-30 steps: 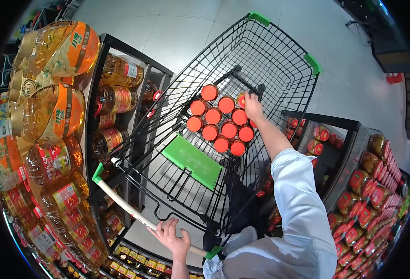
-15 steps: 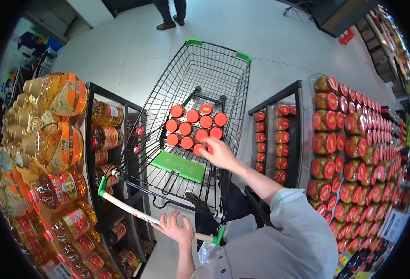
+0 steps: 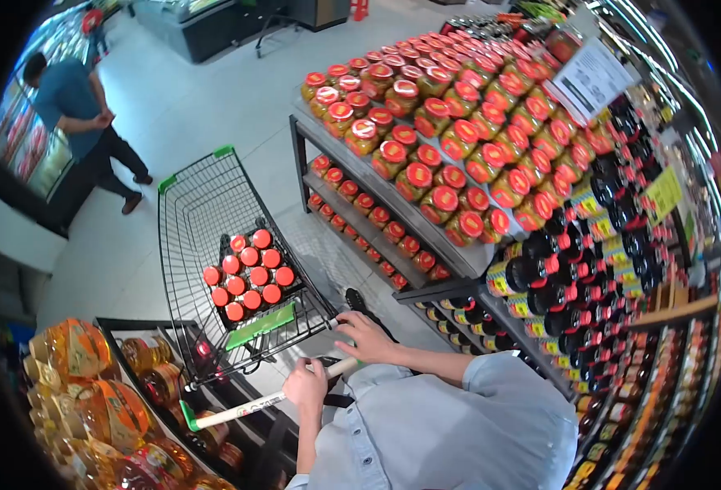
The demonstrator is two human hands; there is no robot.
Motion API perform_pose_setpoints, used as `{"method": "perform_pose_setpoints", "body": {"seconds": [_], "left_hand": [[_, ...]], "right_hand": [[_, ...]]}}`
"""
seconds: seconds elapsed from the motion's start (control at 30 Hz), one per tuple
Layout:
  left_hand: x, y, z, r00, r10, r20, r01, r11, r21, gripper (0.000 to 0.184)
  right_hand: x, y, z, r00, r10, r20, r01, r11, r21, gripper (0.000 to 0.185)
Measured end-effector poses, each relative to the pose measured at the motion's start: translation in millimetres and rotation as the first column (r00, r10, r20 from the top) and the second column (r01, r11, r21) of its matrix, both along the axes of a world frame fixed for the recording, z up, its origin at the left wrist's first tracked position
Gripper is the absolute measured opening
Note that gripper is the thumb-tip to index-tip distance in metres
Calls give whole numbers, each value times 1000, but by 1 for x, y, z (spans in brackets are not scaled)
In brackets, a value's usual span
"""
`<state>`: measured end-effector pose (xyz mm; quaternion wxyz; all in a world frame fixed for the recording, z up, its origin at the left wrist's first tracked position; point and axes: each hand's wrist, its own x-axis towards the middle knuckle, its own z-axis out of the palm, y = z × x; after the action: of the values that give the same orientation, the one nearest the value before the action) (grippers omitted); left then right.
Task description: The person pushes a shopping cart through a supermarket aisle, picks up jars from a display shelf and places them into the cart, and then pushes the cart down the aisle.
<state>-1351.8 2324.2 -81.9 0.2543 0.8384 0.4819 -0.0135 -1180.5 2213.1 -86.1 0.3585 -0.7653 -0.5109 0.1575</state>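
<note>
My left hand [image 3: 305, 384] is wrapped around the pale handle [image 3: 242, 408] of a shopping cart, with the fingers closed over the bar. At the right end of that handle, beside the cart's rear corner, my right hand [image 3: 367, 338] curls over the bar; part of its grip is hidden. In front of both hands stretches the black wire shopping cart [image 3: 187, 278] with green corners. Several red-lidded jars [image 3: 249, 256] stand grouped upright on its floor. A green panel [image 3: 260, 325] lies between the jars and the handle.
A display table [image 3: 393, 196] stacked with red-lidded jars [image 3: 444, 198] stands at the right. Dark bottles [image 3: 532, 269] fill racks nearer me. Large oil bottles [image 3: 103, 408] crowd the lower left. Another person [image 3: 78, 122] stands at the upper left, beyond the cart.
My right hand has left the jars in the cart and come back to the handle. My view has swung right, so the jar display now appears ahead. The left hand stays on the handle.
</note>
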Motion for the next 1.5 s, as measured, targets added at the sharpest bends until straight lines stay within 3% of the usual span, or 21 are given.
{"method": "perform_pose_setpoints", "body": {"seconds": [0.13, 0.2, 0.23, 0.27, 0.3, 0.4, 0.53, 0.6, 0.73, 0.8, 0.83, 1.03, 1.2, 1.27, 1.33, 1.4, 1.43, 1.47, 1.5], "left_hand": [[-6, 1, -3, 991, -119, -61, 120, 993, 19, 37], [-10, 1, -7, 987, -152, -51, 155, 985, 80, 36], [-11, 2, -7, 984, -166, -59, 171, 981, 93, 38], [-13, 4, -14, 978, -190, -91, 198, 977, 85, 39], [-14, 5, -17, 975, -202, -93, 211, 973, 97, 40], [-14, 4, -12, 976, -202, -86, 209, 974, 87, 41], [-13, 5, -10, 974, -213, -72, 216, 975, 47, 43], [-14, 4, -11, 979, -197, -48, 200, 979, 49, 43], [-11, 0, -2, 984, -179, -17, 179, 983, 45, 42], [-10, 1, -4, 987, -157, -45, 157, 988, 9, 42], [-10, 2, -5, 986, -146, -77, 145, 989, -24, 43], [-9, -2, -5, 990, -137, -32, 138, 989, 56, 39], [-9, 1, -8, 992, -114, -61, 116, 993, 20, 39], [-9, 0, -4, 991, -112, -69, 112, 994, 2, 38], [-8, 0, 2, 991, -65, 114, 76, 993, -92, 33], [-3, 2, 6, 916, -59, 397, 124, 982, -140, 32], [6, 0, 23, 878, -48, 476, 152, 971, -183, 37], [17, -2, 36, 819, -92, 567, 208, 967, -145, 44], [29, -2, 51, 749, -133, 649, 271, 956, -116, 56]], "right_hand": [[-31, -17, -14, 988, -136, -67, 133, 990, -56, 27], [-36, -19, -10, 989, -137, 52, 138, 990, -14, 35], [-32, -23, -13, 994, -109, -5, 109, 994, -21, 47], [-24, -28, -16, 992, -125, -3, 125, 992, -1, 47], [-13, -33, -16, 966, -257, -31, 258, 965, 37, 49], [48, -52, 11, 775, -632, -12, 617, 752, 234, 55], [150, -92, 42, 393, -914, 104, 809, 397, 434, 66], [185, -108, 49, 311, -935, 171, 853, 355, 383, 73], [221, -127, 40, 425, -867, 259, 849, 481, 219, 83], [227, -125, 37, 509, -852, 126, 847, 521, 101, 88], [226, -124, 39, 499, -854, 145, 858, 511, 58, 90], [232, -126, 36, 521, -844, 127, 844, 531, 71, 88], [214, -118, 63, 517, -849, 114, 848, 526, 71, 83], [196, -115, 81, 441, -883, 161, 870, 465, 164, 81], [171, -105, 107, 410, -895, 177, 862, 443, 246, 79], [145, -92, 134, 561, -799, -216, 824, 511, 246, 77], [132, -84, 145, 608, -740, -289, 794, 565, 223, 73], [119, -72, 162, 525, -598, -605, 781, 621, 65, 74], [114, -64, 146, 521, -502, -690, 730, 681, 57, 73]]}}
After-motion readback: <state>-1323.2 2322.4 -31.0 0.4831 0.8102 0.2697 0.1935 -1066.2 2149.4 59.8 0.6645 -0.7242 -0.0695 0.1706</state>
